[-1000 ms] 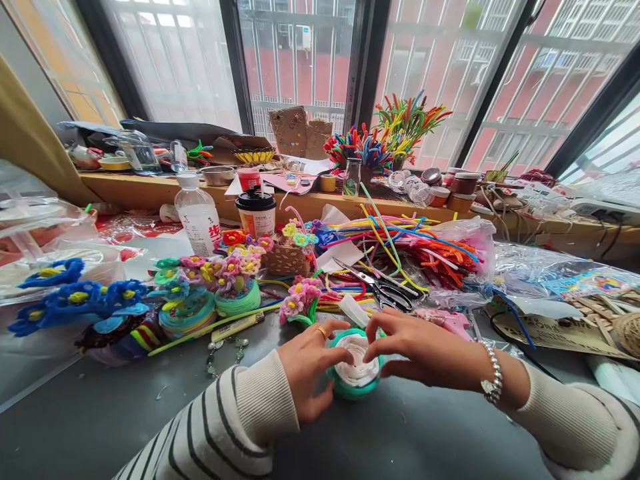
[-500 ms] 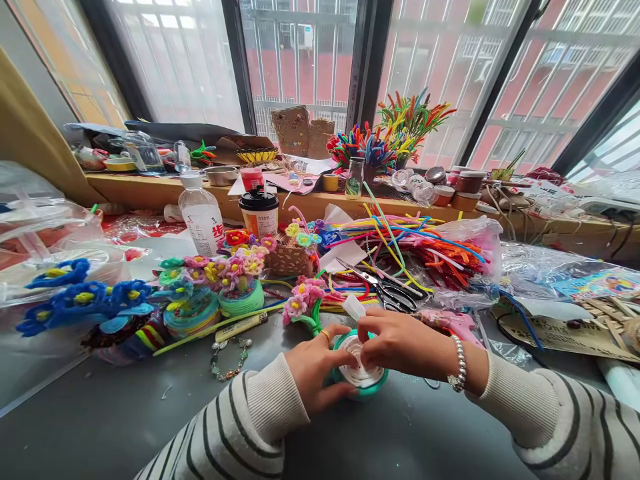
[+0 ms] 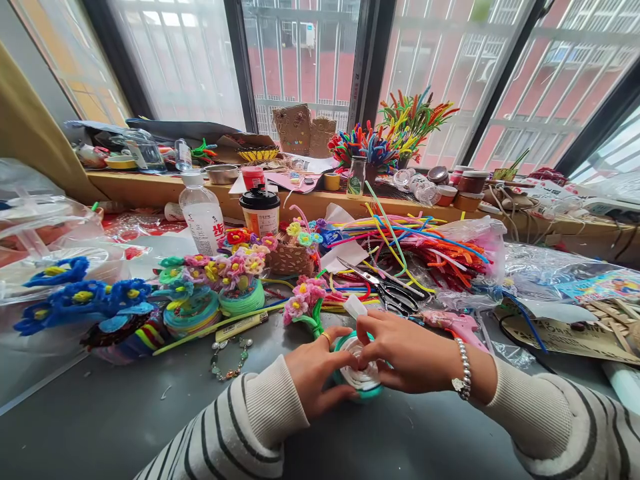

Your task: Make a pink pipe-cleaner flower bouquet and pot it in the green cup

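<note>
I steady a small green pot (image 3: 369, 395) on the near half of a gray table (image 3: 125, 427), about midway between its left and right sides. My left hand (image 3: 320, 377) bends around the pot's left side, fingers and thumb spread on the rim, apparently so it cannot turn or slide. My right hand (image 3: 413, 350) reaches in from the right, fingertips drawn together over the white coil (image 3: 361, 381) filling the pot, as if to press or tuck it; whether they pinch a strand I cannot tell.

A pink flower (image 3: 304, 300) on a green stem lies just beyond my left hand. Past my right hand rest black-handled scissors (image 3: 390, 292), grips turned my way, likely for an easy reach, and a pink glue gun (image 3: 455, 323) nearer the table's right edge. Bundled fuzzy stems (image 3: 450, 253) spill from a clear bag farther back. Finished-looking flower pots (image 3: 243, 300) crowd the left side, perhaps to spare working room, while a bottle (image 3: 201, 217) and lidded cup (image 3: 261, 219) stand toward the far edge, out of elbow range.
</note>
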`<state>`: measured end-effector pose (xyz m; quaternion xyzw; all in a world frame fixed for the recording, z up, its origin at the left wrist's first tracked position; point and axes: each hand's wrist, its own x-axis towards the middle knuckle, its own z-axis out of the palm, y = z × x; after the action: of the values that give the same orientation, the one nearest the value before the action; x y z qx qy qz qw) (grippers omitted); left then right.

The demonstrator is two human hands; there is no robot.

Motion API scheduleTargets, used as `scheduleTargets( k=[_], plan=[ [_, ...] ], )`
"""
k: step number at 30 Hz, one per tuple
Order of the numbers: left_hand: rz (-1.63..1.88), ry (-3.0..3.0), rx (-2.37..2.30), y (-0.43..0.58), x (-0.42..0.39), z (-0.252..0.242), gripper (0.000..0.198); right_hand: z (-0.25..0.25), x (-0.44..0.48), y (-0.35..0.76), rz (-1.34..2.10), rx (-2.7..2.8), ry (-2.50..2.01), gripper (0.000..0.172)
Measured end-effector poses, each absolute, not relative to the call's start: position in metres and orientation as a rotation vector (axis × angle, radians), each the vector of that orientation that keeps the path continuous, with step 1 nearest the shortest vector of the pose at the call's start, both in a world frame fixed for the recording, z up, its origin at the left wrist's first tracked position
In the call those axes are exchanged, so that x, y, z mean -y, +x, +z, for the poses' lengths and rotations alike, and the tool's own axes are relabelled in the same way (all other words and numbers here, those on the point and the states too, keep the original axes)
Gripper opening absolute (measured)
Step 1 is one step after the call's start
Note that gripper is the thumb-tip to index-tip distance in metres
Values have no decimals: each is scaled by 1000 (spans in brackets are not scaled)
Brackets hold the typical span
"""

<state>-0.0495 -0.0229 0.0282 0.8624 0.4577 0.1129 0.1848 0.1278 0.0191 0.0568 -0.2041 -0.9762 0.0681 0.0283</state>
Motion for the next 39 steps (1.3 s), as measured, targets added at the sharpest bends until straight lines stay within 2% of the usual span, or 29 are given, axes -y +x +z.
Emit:
scheduleTargets(
  k=[6,12,25,35,37,38,39],
  plan=[
    [337,2445,-1243,-50,21,26,29,56,-18,122,53,3026,-640,21],
    [400,2430,-1226,-52,22,23,27,53,-15,127,133,3019,-682,22],
    [274,2435,-1276,-49,22,30,28,55,-17,124,157,3035,-665,18],
    [413,2404,-1249,-51,20,20,24,66,-16,133,266,3088,-613,23],
    [505,2355,-1241,-52,21,13,30,67,-15,137,336,3051,-634,24],
    [574,2316,-1234,-52,22,8,40,66,-14,139,379,2992,-691,23],
    [661,2262,-1226,-52,23,3,57,64,-13,142,423,2899,-781,23]
  ],
)
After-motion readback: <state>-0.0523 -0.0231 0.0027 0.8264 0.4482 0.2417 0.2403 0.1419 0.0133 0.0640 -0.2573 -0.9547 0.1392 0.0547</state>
